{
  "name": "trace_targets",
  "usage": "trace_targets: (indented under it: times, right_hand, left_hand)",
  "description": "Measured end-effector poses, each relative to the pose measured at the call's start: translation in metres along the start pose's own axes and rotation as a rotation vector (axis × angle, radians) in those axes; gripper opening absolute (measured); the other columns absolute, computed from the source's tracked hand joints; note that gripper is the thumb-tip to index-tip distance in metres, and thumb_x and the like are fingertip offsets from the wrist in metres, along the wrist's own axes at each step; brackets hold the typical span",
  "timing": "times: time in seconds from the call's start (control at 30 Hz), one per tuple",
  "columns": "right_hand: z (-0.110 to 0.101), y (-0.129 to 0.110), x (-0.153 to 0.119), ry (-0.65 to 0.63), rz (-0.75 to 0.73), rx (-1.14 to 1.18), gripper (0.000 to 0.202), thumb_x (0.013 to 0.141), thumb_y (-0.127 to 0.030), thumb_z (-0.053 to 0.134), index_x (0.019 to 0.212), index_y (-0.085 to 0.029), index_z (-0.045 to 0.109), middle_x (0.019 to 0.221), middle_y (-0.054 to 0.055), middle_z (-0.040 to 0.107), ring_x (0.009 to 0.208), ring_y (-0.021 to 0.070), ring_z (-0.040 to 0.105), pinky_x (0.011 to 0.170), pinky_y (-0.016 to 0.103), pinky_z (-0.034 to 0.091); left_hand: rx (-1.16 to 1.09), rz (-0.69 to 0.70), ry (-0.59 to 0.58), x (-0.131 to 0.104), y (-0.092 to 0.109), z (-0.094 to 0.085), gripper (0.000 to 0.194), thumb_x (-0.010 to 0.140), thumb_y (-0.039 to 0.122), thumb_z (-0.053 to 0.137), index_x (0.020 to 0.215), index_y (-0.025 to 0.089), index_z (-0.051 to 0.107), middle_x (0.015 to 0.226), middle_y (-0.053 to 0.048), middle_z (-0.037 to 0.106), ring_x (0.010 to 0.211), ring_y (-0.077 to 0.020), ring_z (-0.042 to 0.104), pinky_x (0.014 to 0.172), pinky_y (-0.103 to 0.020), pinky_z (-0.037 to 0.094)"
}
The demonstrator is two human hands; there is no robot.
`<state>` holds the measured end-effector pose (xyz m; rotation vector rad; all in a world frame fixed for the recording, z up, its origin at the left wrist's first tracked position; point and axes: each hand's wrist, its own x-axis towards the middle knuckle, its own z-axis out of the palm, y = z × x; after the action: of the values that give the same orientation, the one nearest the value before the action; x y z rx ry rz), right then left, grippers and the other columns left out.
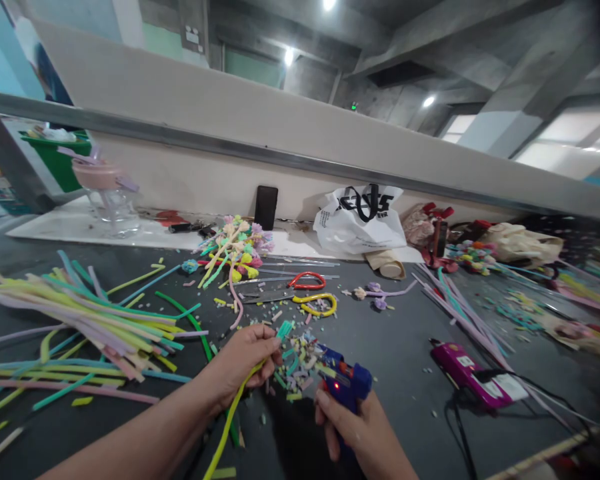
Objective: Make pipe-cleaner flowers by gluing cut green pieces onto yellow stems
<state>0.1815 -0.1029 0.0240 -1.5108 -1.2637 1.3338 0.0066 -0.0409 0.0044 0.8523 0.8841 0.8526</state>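
My left hand is closed, pinching a short bundle of teal fuzzy stem pieces between thumb and fingers. A long yellow pipe cleaner runs from the same hand down to the bottom edge. In my right hand is a blue hot glue gun with a red light lit, its nozzle end pointing left toward the teal pieces. Small cut scraps of many colours lie between the hands. Scissors with one yellow and one red handle loop rest just beyond.
Loose pipe cleaners are heaped on the left. Finished-looking fuzzy flowers lie behind the scissors. A phone leans on the partition near a white bag. On the right sits a magenta device with a black cord; a pink-lidded cup stands far left.
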Motion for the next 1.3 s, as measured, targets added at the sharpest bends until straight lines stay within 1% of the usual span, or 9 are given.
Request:
trace_targets:
  times: [0.1,0.23,0.37,0.6,0.77,0.93,1.07,1.23,1.3]
  right_hand:
    - [0.000,0.004,0.003,0.023,-0.012,-0.015,0.041,0.064,-0.054,0.061,0.069,-0.014,0.051,0.049,-0.003,0.052,0.031,0.0063,0.046,0.032,0.017,0.035]
    - [-0.001,0.008,0.006,0.009,-0.039,-0.057,0.041,0.065,-0.054,0.059,0.060,-0.014,0.050,0.046,-0.003,0.050,0.032,0.0075,0.047,0.034,0.019,0.039]
    - [0.000,0.009,0.006,0.000,-0.007,-0.101,0.039,0.068,-0.052,0.056,0.060,-0.014,0.049,0.043,-0.004,0.048,0.030,0.0068,0.044,0.031,0.018,0.037]
    - [0.003,0.004,0.005,0.006,0.052,-0.135,0.033,0.070,-0.047,0.053,0.061,-0.015,0.048,0.039,-0.006,0.045,0.026,0.0056,0.041,0.029,0.016,0.034]
    - [0.005,0.001,0.004,0.014,0.072,-0.196,0.029,0.070,-0.042,0.052,0.059,-0.016,0.047,0.038,-0.006,0.044,0.027,0.0057,0.041,0.029,0.016,0.033]
    - [0.000,0.003,0.008,0.023,0.045,-0.213,0.032,0.069,-0.043,0.053,0.055,-0.016,0.046,0.038,-0.005,0.045,0.027,0.0056,0.042,0.029,0.016,0.033]
    - [-0.005,0.006,0.011,0.037,0.030,-0.192,0.034,0.068,-0.046,0.055,0.053,-0.016,0.045,0.040,-0.005,0.047,0.027,0.0061,0.044,0.029,0.016,0.033]
    - [-0.009,0.008,0.010,0.025,-0.017,-0.180,0.034,0.068,-0.048,0.056,0.059,-0.016,0.047,0.045,-0.005,0.048,0.029,0.0061,0.043,0.032,0.018,0.033]
    - [-0.017,0.006,0.013,0.040,-0.060,-0.264,0.034,0.069,-0.049,0.054,0.061,-0.017,0.050,0.047,-0.003,0.050,0.033,0.0079,0.045,0.036,0.019,0.035]
  left_hand:
    - [0.001,0.004,-0.010,0.000,0.000,-0.001,0.024,0.072,0.037,0.057,0.068,0.016,0.046,0.049,0.004,0.054,0.028,-0.0015,0.032,0.027,-0.012,0.018]
    - [-0.005,0.017,-0.011,0.001,0.000,-0.002,0.025,0.071,0.038,0.058,0.066,0.016,0.047,0.048,0.005,0.054,0.028,-0.0015,0.032,0.027,-0.013,0.018]
    - [-0.005,-0.006,0.002,-0.001,0.003,0.000,0.026,0.071,0.038,0.059,0.064,0.016,0.046,0.043,0.006,0.050,0.027,-0.0013,0.030,0.027,-0.013,0.017]
    - [-0.024,-0.006,-0.004,-0.002,0.002,-0.001,0.024,0.070,0.036,0.059,0.065,0.016,0.046,0.045,0.006,0.051,0.027,-0.0011,0.031,0.027,-0.013,0.016]
    - [-0.021,0.002,-0.018,0.000,0.001,-0.002,0.025,0.071,0.037,0.059,0.064,0.016,0.047,0.044,0.005,0.051,0.027,-0.0014,0.031,0.027,-0.013,0.016]
    - [-0.020,-0.001,-0.038,0.001,-0.002,-0.005,0.025,0.073,0.038,0.056,0.063,0.016,0.048,0.039,0.006,0.047,0.026,-0.0015,0.028,0.028,-0.013,0.015]
    - [0.018,-0.009,-0.090,0.001,-0.001,-0.006,0.029,0.075,0.040,0.053,0.061,0.015,0.049,0.034,0.007,0.041,0.024,-0.0015,0.024,0.028,-0.014,0.013]
    - [-0.037,-0.040,-0.115,0.000,0.002,-0.008,0.028,0.073,0.040,0.056,0.063,0.016,0.049,0.039,0.007,0.044,0.027,-0.0010,0.023,0.029,-0.015,0.011]
    - [-0.062,-0.048,-0.146,-0.001,0.003,-0.009,0.027,0.075,0.040,0.055,0.064,0.015,0.049,0.040,0.007,0.043,0.028,-0.0009,0.022,0.030,-0.015,0.011]
